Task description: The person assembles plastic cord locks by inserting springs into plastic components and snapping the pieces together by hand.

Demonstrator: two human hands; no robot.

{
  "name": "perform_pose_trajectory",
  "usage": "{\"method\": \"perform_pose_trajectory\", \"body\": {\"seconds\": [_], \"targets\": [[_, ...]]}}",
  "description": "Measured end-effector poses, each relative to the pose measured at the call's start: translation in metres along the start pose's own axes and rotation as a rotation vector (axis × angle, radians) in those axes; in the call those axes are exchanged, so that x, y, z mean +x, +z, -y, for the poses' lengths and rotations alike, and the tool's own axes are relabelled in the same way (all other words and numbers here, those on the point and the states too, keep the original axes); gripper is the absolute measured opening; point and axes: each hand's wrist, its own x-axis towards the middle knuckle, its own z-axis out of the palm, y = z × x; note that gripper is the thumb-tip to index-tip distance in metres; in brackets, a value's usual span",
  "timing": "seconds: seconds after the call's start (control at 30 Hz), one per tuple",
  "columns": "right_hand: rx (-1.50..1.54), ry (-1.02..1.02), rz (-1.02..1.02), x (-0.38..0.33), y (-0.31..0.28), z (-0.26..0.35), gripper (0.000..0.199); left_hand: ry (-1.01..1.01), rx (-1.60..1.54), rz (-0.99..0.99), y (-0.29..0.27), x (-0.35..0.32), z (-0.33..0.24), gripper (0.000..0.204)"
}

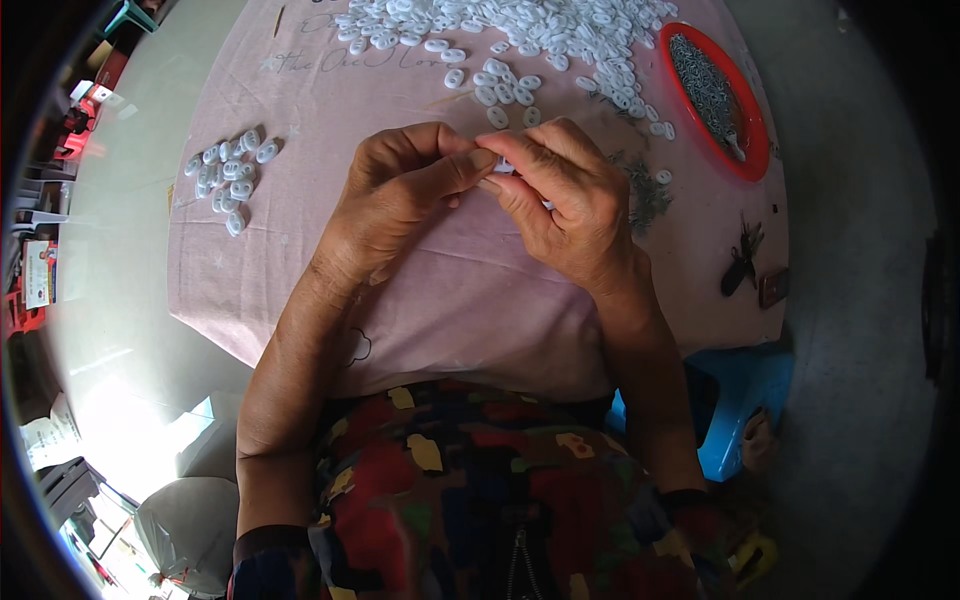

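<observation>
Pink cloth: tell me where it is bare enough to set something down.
The pink cloth is bare along its near edge, below both hands, and between the small heap of white oval pieces and the left hand. The far side is crowded: big white pile, red round tray, dark pliers.

Patchwork-print garment (470, 490) (red, yellow, dark)

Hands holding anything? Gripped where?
Yes: a small white piece, pinched between the fingertips of the left hand and right hand. It is mostly hidden, so the exact place of the grip cannot be told.
</observation>
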Motion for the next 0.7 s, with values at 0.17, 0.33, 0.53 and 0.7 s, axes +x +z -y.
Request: {"method": "perform_pose_trajectory", "body": {"seconds": [0.17, 0.33, 0.53, 0.7], "targets": [[0.002, -0.036, -0.011, -0.0002, 0.002, -0.0022, 0.032, 0.017, 0.067, -0.023, 0.002, -0.0017, -0.0017, 0.013], [-0.064, -0.05, -0.003, 0.0016, 0.0035, -0.006, 0.041, 0.014, 0.092, -0.074, 0.003, 0.0008, -0.0033, 0.015], [-0.134, 0.03, 0.109, 0.0002, 0.0009, -0.0012, 0.044, -0.029, 0.071, -0.069, -0.0039, -0.0002, -0.0043, 0.014], [-0.194, 0.1, 0.224, -0.0037, 0.0018, -0.0016, 0.032, 0.001, 0.058, -0.093, 0.0016, 0.0006, 0.0001, 0.013]]}}
